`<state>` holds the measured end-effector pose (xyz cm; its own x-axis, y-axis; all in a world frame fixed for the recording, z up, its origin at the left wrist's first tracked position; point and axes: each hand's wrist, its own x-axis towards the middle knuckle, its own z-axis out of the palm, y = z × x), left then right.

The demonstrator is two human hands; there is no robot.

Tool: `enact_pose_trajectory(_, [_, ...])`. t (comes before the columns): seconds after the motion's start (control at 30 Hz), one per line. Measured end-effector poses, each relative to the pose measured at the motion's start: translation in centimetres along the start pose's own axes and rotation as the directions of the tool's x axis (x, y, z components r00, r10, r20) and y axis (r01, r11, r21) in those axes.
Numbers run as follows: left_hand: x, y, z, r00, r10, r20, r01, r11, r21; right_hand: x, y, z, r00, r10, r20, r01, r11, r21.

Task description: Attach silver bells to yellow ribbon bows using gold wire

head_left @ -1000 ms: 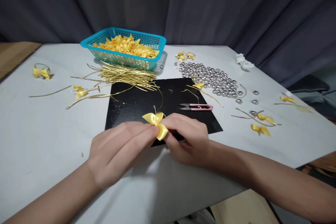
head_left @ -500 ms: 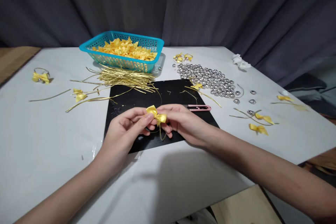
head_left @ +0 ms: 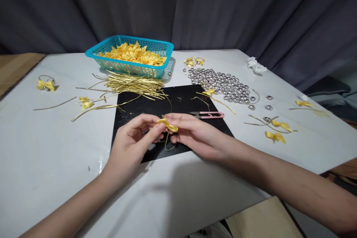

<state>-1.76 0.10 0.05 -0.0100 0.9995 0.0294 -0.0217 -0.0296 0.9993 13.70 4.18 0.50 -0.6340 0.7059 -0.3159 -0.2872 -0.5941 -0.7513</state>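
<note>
Between both hands, above the black mat (head_left: 156,153), is a yellow ribbon bow (head_left: 172,128). My left hand (head_left: 139,132) pinches the bow's left side between thumb and fingers. From the right, my right hand (head_left: 192,130) closes on the bow; its fingertips are partly hidden behind the ribbon. A gold cord (head_left: 166,146) hangs from the bow in a loop below the fingers. Just beyond my right hand, pink-handled thread snips (head_left: 213,115) lie on the mat.
A blue basket (head_left: 128,65) of yellow bows stands at the back, with a bundle of gold cords (head_left: 136,84) before it. Silver heart-shaped beads (head_left: 223,83) are heaped right of centre. Loose bows (head_left: 275,137) and cords lie at both sides. Crumpled white tissue (head_left: 256,65) sits back right.
The bow has tipped so its loops look flatter, and the cord loop below it hangs wider. My right fingers have drawn in, and the snips' blades show more.
</note>
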Motion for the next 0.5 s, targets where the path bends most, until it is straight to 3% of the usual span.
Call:
enact_pose_trajectory(0.1, [-0.1, 0.2, 0.0, 0.999, 0.031, 0.023, -0.032, 0.998, 0.047, -0.1, 0.2, 0.5, 0.989, -0.139, -0.055, 0.136, 0.989, -0.059])
enact_pose_trajectory(0.27, [-0.1, 0.3, -0.2, 0.995, 0.075, 0.062, -0.083, 0.987, 0.136, 0.2, -0.1, 0.4, 0.975, -0.203, -0.084, 0.2, 0.979, -0.044])
enact_pose_trajectory(0.4, [-0.3, 0.3, 0.1, 0.983, 0.095, 0.158, -0.132, 0.962, 0.239, 0.3, -2.1, -0.5, 0.945, -0.257, -0.204, 0.267, 0.963, 0.027])
enact_pose_trajectory(0.5, [-0.4, 0.3, 0.1, 0.985, 0.066, 0.157, -0.104, 0.964, 0.247, 0.3, -3.7, -1.1, 0.922, -0.284, -0.262, 0.317, 0.944, 0.091])
